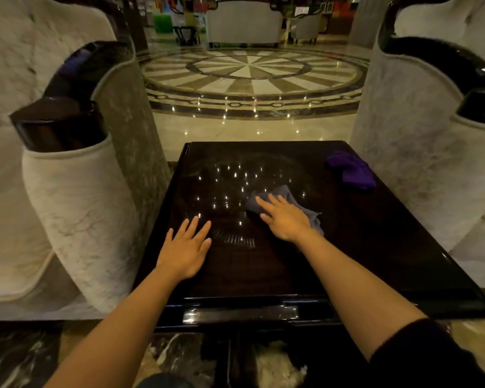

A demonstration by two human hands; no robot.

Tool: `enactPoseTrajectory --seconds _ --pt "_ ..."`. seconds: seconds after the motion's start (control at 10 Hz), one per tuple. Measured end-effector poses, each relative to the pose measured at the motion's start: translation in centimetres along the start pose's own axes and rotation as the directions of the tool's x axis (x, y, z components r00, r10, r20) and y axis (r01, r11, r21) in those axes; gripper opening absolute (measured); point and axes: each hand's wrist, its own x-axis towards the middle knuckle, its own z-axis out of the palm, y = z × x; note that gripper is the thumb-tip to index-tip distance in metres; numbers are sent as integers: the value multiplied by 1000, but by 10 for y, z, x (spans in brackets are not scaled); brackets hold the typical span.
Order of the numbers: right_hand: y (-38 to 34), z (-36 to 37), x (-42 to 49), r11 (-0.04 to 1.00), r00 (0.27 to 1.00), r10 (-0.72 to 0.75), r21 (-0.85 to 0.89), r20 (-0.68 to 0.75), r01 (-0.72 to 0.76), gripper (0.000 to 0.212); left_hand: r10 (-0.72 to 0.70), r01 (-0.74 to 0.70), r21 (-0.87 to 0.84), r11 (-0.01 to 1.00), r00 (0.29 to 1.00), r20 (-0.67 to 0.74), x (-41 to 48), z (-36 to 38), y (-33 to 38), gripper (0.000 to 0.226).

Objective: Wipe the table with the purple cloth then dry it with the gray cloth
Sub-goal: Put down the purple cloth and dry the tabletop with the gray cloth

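Drying step underway: right hand [287,219] flat, fingers spread, no closed grip, pressing gray cloth [280,201] mid-worktop [375,247]. Left hand [186,247] open, palm braced on worktop. Purple cloth [350,169] bunched at far right corner. Next: sweep cloth over remaining surface.

glossy dark table [361,247], gray cloth [286,193] mid-top, purple cloth [350,170] at far right corner

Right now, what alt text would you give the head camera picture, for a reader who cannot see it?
A person's right hand presses flat on a gray cloth on a glossy dark table, while the left hand rests flat on the bare wood beside it. A crumpled purple cloth lies apart at the table's far right corner, with pale armchairs on either side.
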Motion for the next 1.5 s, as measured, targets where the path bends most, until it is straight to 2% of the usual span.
enactPoseTrajectory --seconds 0.2,0.3,0.6,0.7,0.8,0.9,1.0,1.1,1.2,1.3,1.4,1.5 --pt "-32 8 -33 959 958 -283 -4 55 283 47 4 -4 10 1000 1000 -27 -1 0 3 51" --pt "-44 10 -59 902 900 -430 -4 75 432 46 9 -7 41 999 999 -39 -2 0 3 51" --pt "-34 20 -127 781 781 -624 47 30 622 41 16 -15 28 999 999 -33 -5 1 2 51" --pt "-16 28 -150 739 738 -674 -6 27 674 44 24 -23 24 999 999 -28 -5 1 2 51" --pt "0 17 -170 783 794 -607 150 -26 603 45 28 -27 33 999 999 -33 -5 1 2 51" --pt "19 -7 -176 825 861 -457 256 -224 504 43 30 -29 24 999 999 -31 -4 0 1 51" --pt "63 -60 -171 899 887 -167 303 -430 317 38 28 -27 28 999 999 -35 -5 1 0 50" --pt "103 -91 -161 951 867 -27 254 -498 175 35 28 -27 30 999 999 -36 -5 1 0 51" --pt "151 -98 -138 977 870 140 207 -472 -44 37 24 -23 22 999 999 -39 -4 1 -1 51" --pt "172 -76 -116 931 859 345 254 -378 -262 42 29 -29 19 999 999 -31 -2 1 -1 51" --pt "184 -43 -108 844 851 499 312 -162 -436 52 27 -26 26 999 999 -24 -1 1 -1 51" --pt "193 -25 -99 814 835 549 261 -51 -519 62 28 -28 29 999 999 -24 1 2 -2 51"
